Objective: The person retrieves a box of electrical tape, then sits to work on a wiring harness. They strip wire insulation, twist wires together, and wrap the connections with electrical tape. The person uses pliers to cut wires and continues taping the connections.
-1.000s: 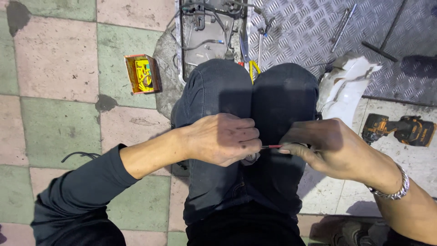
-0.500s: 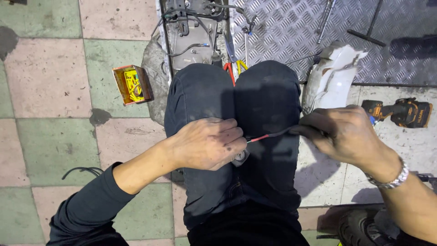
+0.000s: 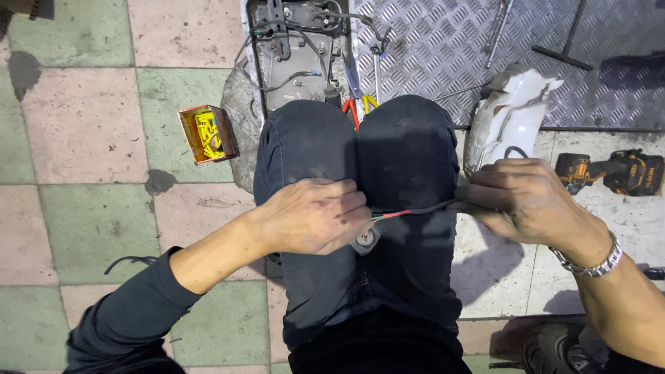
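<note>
Wire bundle (image 3: 409, 212): red and green strands in dark sheath, stretched taut over the knees. Left hand (image 3: 315, 218) fingers closed, pinching the bared end, beside a tape roll (image 3: 365, 239); right hand (image 3: 526, 201) closed around the sheath. Step, as judged: stripping or drawing out the sheath; steady opposed pull needed. Nearby: yellow box (image 3: 206, 133), pliers (image 3: 358, 107), cordless drill (image 3: 609, 172).

Floor clutter around the knees

Small orange box (image 3: 207, 134) of yellow bits at 10 o'clock, cordless drill (image 3: 609, 173) at 3, white plastic cover (image 3: 509, 114) at 2, checker-plate sheet (image 3: 443, 48) up top.
</note>
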